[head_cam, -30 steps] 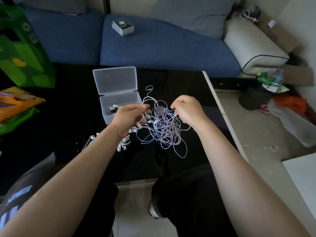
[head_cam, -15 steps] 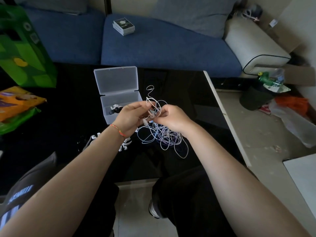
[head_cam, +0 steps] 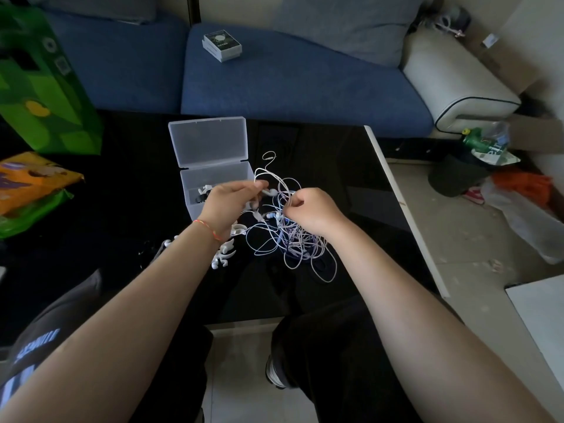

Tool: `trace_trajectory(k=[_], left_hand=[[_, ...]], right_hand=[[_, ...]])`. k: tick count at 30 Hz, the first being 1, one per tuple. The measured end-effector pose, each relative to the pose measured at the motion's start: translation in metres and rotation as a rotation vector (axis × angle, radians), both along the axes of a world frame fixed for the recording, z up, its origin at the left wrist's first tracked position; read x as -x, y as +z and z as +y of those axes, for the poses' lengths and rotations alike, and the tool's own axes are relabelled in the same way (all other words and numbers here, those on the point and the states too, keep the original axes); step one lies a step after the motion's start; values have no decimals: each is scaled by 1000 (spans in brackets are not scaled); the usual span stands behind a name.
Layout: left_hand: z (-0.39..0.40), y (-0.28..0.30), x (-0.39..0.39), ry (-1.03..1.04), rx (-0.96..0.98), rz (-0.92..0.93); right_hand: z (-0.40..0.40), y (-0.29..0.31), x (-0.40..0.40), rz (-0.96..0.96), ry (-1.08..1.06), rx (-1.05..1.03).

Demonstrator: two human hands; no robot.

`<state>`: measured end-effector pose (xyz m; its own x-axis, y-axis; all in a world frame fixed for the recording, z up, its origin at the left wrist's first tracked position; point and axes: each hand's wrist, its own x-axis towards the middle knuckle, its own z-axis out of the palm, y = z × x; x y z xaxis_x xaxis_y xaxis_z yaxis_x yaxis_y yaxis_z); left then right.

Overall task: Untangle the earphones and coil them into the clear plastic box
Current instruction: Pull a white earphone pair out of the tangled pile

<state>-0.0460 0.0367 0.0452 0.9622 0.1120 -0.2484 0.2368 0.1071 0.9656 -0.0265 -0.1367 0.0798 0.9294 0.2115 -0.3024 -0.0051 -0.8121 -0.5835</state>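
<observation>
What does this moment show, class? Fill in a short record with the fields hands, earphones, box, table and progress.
hands: left hand and right hand both pinch cable in the tangle
earphones: white tangled earphones, partly lifted, loops resting on the table
box: clear plastic box, lid open, behind the left hand, a few small items inside
table: black glossy table, loose white earbud pieces by the left wrist
progress: still knotted, nothing coiled yet
</observation>
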Motion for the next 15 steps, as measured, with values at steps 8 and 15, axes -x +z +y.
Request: trace_trajectory(k=[8, 15], left_hand=[[8, 0, 2, 12, -662, -83], [15, -3, 15, -514, -1432, 150]], right_hand=[[-16, 16, -6, -57, 47, 298], [-29, 47, 0, -53, -10, 21]])
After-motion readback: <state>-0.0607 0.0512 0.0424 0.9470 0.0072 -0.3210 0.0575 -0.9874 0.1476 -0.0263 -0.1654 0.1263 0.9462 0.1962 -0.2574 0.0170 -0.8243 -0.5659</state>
